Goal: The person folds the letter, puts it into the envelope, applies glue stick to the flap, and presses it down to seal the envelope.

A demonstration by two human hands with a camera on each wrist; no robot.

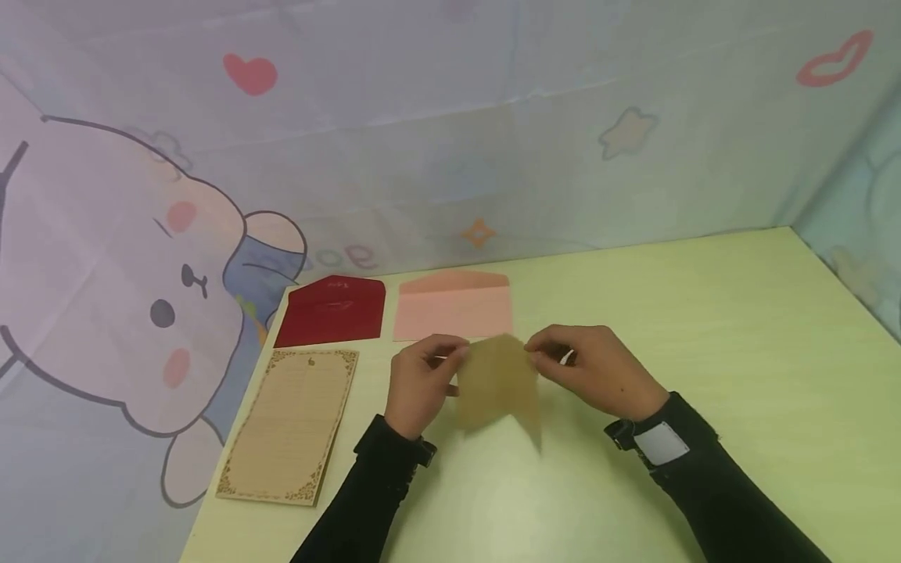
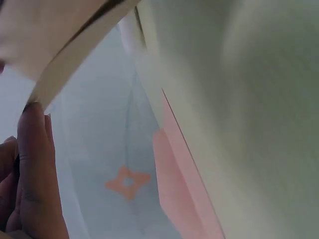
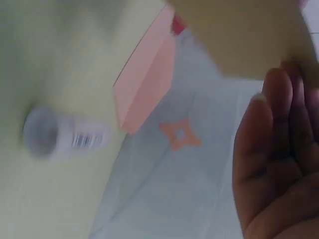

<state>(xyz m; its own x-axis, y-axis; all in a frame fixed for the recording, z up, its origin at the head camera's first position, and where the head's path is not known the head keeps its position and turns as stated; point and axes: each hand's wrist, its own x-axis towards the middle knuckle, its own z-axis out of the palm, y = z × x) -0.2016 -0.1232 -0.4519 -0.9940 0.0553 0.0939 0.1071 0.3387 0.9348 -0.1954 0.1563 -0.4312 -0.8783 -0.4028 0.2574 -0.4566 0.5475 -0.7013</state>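
A tan sheet of paper [image 1: 496, 383] is held up over the table between both hands, its lower edge bent and one corner pointing down. My left hand [image 1: 418, 383] pinches its left edge near the top. On the other side, my right hand [image 1: 605, 371] pinches the upper right edge between thumb and fingers. The right wrist view shows the sheet [image 3: 249, 45] reaching across the top, at the fingertips. In the left wrist view the sheet [image 2: 70, 59] curves over the thumb side of the hand.
Behind the sheet lies a pink envelope [image 1: 454, 313], flap open, beside a dark red envelope [image 1: 331, 317]. Tan letter paper with an ornate border [image 1: 288, 430] lies at the left edge. A whitish cylinder with a barcode [image 3: 67, 133] shows in the right wrist view. A printed cloth [image 1: 436, 141] hangs behind.
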